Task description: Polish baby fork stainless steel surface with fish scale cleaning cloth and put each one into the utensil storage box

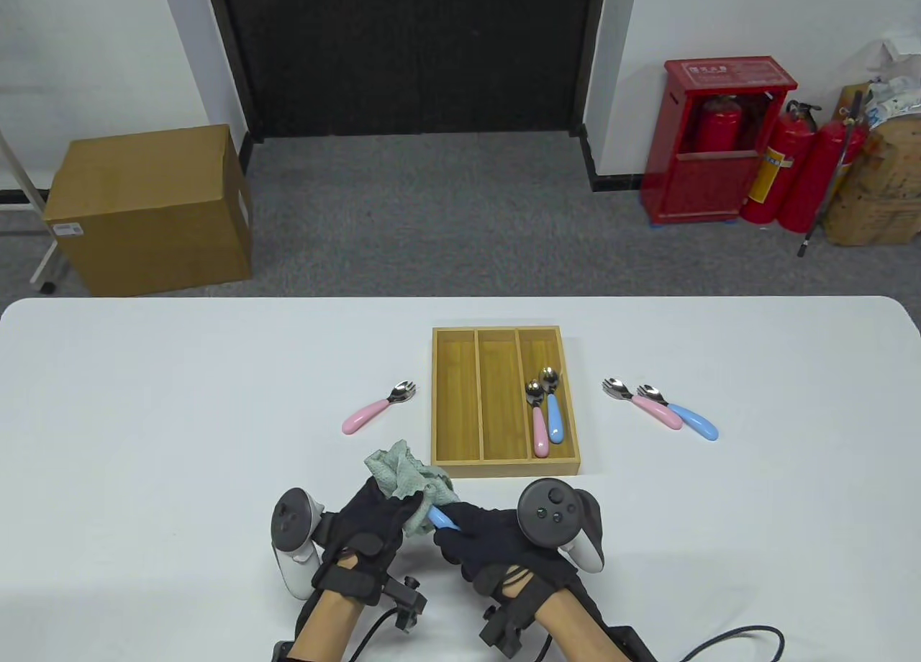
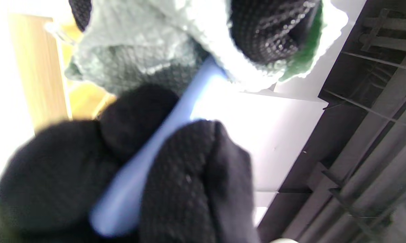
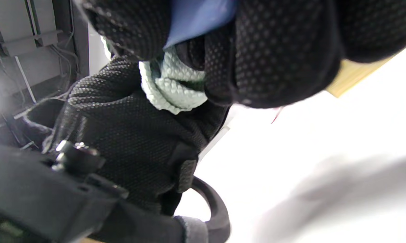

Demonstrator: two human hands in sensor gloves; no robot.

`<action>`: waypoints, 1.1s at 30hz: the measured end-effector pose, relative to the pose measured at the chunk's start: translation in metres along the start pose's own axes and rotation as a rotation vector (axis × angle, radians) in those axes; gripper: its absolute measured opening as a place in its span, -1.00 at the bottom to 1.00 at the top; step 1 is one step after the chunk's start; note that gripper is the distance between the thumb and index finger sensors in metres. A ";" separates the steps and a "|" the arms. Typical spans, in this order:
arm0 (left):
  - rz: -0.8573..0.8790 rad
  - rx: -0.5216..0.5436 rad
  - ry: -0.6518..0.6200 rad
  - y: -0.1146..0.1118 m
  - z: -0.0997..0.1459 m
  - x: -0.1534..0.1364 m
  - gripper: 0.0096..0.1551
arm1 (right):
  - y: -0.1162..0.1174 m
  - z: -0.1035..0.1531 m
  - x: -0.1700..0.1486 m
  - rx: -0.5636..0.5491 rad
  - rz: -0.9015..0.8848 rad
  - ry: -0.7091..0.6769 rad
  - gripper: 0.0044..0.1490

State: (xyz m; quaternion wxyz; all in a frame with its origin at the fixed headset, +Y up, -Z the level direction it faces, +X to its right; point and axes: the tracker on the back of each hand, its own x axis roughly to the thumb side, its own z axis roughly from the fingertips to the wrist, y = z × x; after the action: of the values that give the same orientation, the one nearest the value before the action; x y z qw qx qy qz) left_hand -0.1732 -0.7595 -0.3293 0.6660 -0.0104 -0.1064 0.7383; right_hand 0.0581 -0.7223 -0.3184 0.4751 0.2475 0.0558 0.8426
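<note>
Right hand (image 1: 496,543) is gripping the blue-handled fork (image 1: 444,519) by its handle, fingers curled round it; the right wrist view shows the blue handle (image 3: 198,15) pinched between the gloved fingers. Left hand (image 1: 374,522) is holding the pale green cloth (image 1: 406,478) bunched round the fork's metal end, so the head itself is hidden. In the left wrist view the cloth (image 2: 135,50) is wrapping over the upper end of the blue handle (image 2: 149,162). Both hands are sitting near the table's front edge, just in front of the wooden storage box (image 1: 506,468).

Box is lying on the white table (image 1: 144,403), three compartments. Right compartment is holding a pink-handled piece (image 1: 539,424) and a blue-handled piece (image 1: 554,414) side by side; the other two are showing only bare wood.

Left of the box a pink-handled fork (image 1: 374,410) is lying alone. Right of it another pink fork (image 1: 644,403) and a blue fork (image 1: 683,414) are lying side by side, handles touching.
</note>
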 end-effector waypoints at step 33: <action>-1.052 -0.329 -0.210 -0.036 0.002 0.025 -0.42 | -0.012 0.009 0.017 -0.058 0.633 -0.236 -0.44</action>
State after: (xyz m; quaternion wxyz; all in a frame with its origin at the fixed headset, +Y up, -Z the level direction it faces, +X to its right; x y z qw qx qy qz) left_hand -0.1413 -0.7315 -0.3185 0.9200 0.0139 -0.2766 0.2772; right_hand 0.0644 -0.7032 -0.3079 0.1998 0.3350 -0.1031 0.9150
